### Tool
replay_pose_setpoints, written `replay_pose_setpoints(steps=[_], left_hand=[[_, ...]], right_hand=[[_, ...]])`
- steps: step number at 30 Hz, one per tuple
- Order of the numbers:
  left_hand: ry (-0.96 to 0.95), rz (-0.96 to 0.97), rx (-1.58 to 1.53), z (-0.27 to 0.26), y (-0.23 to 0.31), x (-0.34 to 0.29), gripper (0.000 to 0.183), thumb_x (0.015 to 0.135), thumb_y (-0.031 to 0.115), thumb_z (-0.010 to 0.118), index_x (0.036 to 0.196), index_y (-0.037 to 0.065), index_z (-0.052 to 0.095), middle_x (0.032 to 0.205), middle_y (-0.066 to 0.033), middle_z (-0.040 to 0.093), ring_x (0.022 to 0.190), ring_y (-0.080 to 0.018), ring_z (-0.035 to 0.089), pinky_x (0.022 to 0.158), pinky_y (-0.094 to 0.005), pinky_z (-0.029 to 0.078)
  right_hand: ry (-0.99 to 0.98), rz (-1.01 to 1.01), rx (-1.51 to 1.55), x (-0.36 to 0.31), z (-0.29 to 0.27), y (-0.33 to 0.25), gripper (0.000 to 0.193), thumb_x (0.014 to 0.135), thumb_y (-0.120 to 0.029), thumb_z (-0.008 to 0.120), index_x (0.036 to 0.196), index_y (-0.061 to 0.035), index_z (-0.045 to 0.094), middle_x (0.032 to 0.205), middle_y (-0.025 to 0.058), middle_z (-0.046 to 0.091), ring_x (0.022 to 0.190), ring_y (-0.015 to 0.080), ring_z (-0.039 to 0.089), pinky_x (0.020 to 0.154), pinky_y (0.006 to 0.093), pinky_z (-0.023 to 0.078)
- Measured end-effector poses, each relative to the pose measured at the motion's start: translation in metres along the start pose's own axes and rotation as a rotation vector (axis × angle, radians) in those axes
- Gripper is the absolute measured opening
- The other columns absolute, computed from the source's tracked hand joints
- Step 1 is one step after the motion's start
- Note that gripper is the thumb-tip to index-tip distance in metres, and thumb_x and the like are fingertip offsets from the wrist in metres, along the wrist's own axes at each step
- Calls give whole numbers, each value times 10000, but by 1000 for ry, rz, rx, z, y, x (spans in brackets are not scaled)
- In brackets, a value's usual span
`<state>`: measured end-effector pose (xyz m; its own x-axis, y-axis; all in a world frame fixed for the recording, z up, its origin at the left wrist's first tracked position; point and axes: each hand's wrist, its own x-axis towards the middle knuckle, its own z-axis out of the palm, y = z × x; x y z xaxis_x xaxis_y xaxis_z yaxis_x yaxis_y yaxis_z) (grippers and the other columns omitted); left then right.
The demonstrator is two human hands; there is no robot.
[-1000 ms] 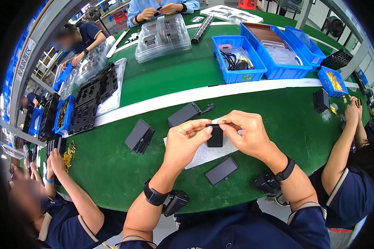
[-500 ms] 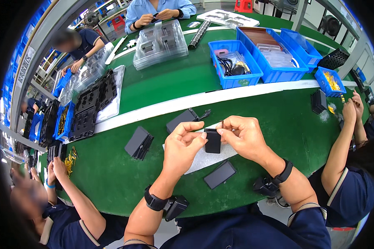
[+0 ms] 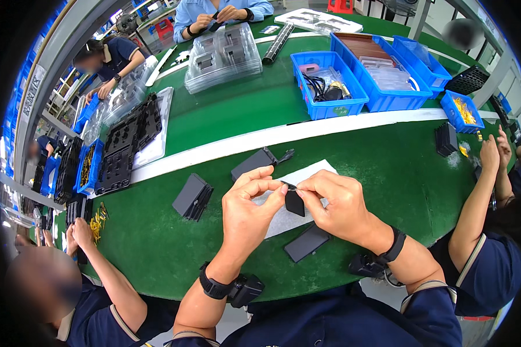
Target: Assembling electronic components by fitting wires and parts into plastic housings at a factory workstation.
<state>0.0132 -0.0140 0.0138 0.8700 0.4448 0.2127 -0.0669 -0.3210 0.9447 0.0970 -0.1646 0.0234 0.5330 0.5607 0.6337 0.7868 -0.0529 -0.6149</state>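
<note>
Both hands, left hand [image 3: 250, 209] and right hand [image 3: 334, 207], pinch a small black part [image 3: 294, 202] above the desk [image 3: 156, 254]; the fingers should grip steadily, keeping it level.

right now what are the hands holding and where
A small black part, pinched at its upper corner between the left hand and right hand.
</note>
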Motion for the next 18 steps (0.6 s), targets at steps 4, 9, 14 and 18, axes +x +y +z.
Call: replay_pose_setpoints(steps=[4,9,14,18], left_hand=[[-45,-115,-83,-3,-2,1,125,761,55,705,860,-20,688,1112,-132,585,887,-122,576,755,-257,483],[-63,-242,-173,-4,2,4,86,774,63,681,817,-12,683,1091,-107,599,849,-104,569,737,-246,469],[-52,-263,-275,-9,-4,8,181,799,69,647,970,13,631,1034,-65,627,843,-104,581,704,-246,472],[-222,-323,-458,-4,6,3,184,826,58,639,999,3,611,994,-69,636,867,-107,603,693,-241,521]], right_hand=[[13,-107,-52,0,3,-3,61,719,34,649,750,15,600,676,110,568,563,255,575,494,329,466],[35,-131,-57,0,3,-2,67,716,35,648,767,15,610,692,111,582,578,255,585,497,323,470],[-1,105,123,-1,2,3,34,745,14,643,775,18,628,682,104,608,541,196,583,472,284,457],[-24,217,206,0,1,9,41,769,-5,638,797,25,642,692,99,625,528,144,573,456,259,443]])
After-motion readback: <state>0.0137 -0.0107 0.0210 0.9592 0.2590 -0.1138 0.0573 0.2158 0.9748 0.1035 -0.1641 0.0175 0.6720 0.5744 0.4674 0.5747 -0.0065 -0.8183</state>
